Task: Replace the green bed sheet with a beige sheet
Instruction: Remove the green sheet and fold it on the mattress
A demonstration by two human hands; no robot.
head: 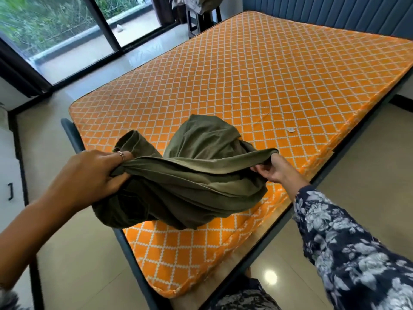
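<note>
The green bed sheet point(196, 175) hangs bunched just above the near corner of the bare orange mattress point(257, 74). The left hand point(93, 175) grips a gathered wad of it over the mattress's left edge; the right hand point(273, 170), in a floral sleeve point(348, 242), pinches its hem above the mattress's right side.

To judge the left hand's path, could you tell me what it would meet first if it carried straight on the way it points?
Probably the green sheet bunched in its own grip: the left hand points right, toward the right hand; depth is uncertain.
</note>
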